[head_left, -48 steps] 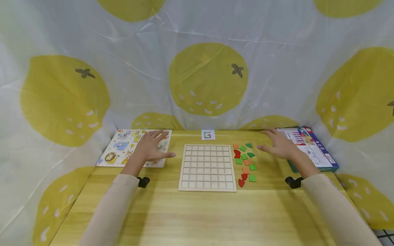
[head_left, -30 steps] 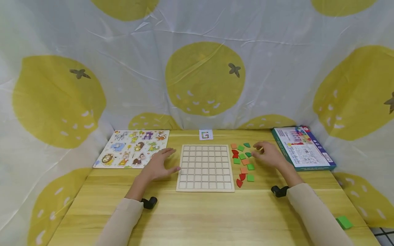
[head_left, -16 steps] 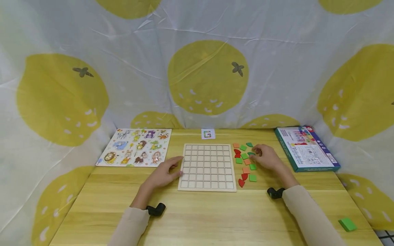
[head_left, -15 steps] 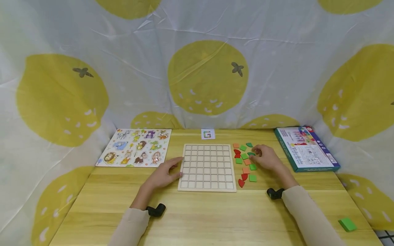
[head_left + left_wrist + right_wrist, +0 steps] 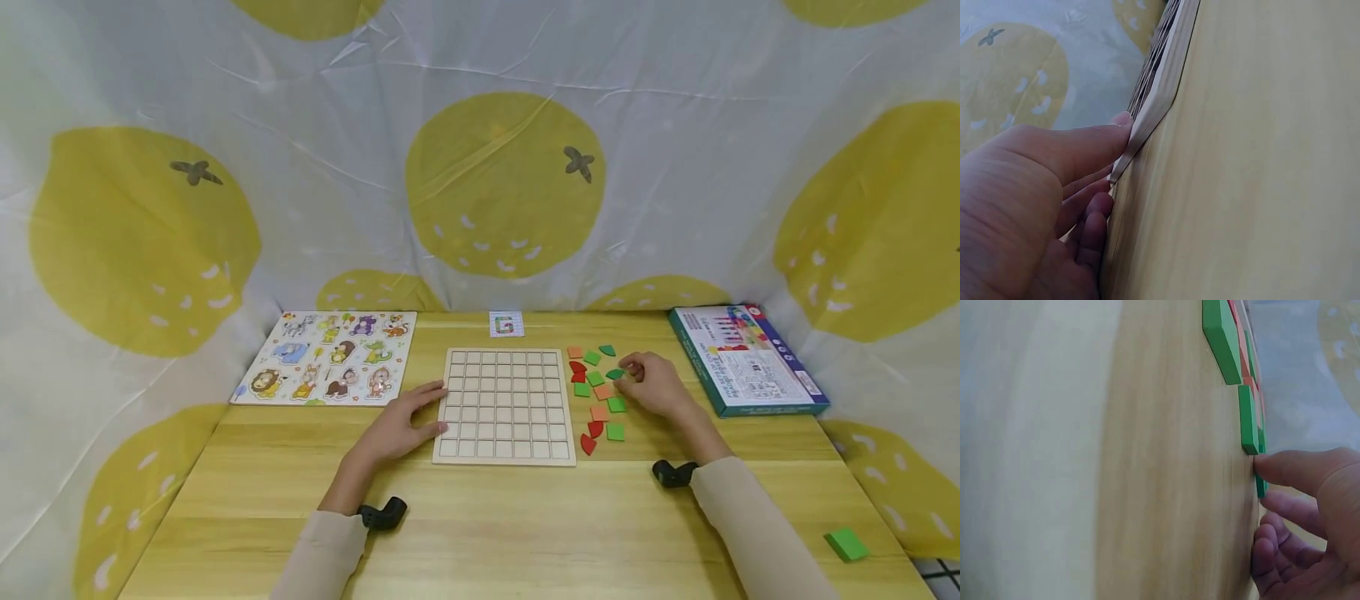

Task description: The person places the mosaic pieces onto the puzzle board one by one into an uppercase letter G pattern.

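Observation:
A wooden grid board (image 5: 504, 457) with bare squares lies flat on the table. My left hand (image 5: 401, 423) rests at its left edge, thumb and forefinger apart along the rim; the left wrist view has the thumb (image 5: 1094, 147) right on that edge. Right of the board are scattered small flat pieces: green squares (image 5: 616, 432), orange squares (image 5: 600, 413), red quarter-circles (image 5: 588, 444) and dark green quarter-circles (image 5: 607, 351). My right hand (image 5: 654, 387) pinches a dark green quarter-circle piece (image 5: 1261, 481) between thumb and forefinger, low at the table.
Behind the board lies a small pattern card (image 5: 506, 324). An animal puzzle board (image 5: 322, 358) is at the back left, a boxed game (image 5: 750, 358) at the back right. One green block (image 5: 847, 545) lies near the front right. A lemon-print curtain (image 5: 504, 192) rises behind.
Both hands came inward: the left from over the animal puzzle to the grid board's left edge, the right down to the dark green piece. Over the last half second they barely moved.

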A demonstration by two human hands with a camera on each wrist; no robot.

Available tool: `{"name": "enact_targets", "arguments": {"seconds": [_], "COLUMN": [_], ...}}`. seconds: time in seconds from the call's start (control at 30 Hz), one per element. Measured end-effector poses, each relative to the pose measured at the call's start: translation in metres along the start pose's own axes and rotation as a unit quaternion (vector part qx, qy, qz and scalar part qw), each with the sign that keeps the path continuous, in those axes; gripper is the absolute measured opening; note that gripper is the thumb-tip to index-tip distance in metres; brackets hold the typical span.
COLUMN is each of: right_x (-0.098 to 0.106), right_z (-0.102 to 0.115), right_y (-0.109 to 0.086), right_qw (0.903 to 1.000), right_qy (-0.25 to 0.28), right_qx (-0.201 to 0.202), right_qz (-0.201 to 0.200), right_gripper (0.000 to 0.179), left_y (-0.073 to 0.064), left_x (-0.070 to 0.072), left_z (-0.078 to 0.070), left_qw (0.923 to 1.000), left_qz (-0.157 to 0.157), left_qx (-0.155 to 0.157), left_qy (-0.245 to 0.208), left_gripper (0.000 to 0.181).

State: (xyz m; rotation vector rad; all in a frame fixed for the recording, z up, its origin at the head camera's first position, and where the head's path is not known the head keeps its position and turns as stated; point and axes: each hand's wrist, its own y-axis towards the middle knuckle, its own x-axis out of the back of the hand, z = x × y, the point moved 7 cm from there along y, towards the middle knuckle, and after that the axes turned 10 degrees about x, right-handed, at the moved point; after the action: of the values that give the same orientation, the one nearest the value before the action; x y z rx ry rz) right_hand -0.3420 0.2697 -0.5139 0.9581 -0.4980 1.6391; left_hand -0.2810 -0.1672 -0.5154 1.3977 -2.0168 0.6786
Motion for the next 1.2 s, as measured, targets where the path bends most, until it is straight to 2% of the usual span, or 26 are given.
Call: {"name": "enact_targets", "arguments": {"seconds": [0.47, 0.7, 1.03, 1.2], "right_x": [0.006, 0.004, 0.0, -0.01], "right_z": [0.0, 0.005, 0.04, 0.062], "right_y": [-0.001, 0.002, 0.011, 0.02], "right_qw": [0.9999, 0.9997, 0.9984, 0.9971], "right_qy": [0.006, 0.008, 0.049, 0.069], "right_qx": [-0.008, 0.004, 0.015, 0.023], "right_qz": [-0.013, -0.022, -0.024, -0.021], "right_gripper": [0.03, 0.031, 0.033, 0.031], "left_y": [0.004, 0.004, 0.003, 0.003], "left_x": [0.002, 0.0, -0.001, -0.002], "left_z": [0.001, 0.001, 0.0, 0.0], "left_qw": [0.9999, 0.9998, 0.9999, 0.9998], "left_qz": [-0.001, 0.008, 0.006, 0.006], "left_qx": [0.008, 0.01, 0.009, 0.008], "left_qy": [0.008, 0.012, 0.01, 0.015], "left_gripper": [0.068, 0.071, 0.071, 0.072]}}
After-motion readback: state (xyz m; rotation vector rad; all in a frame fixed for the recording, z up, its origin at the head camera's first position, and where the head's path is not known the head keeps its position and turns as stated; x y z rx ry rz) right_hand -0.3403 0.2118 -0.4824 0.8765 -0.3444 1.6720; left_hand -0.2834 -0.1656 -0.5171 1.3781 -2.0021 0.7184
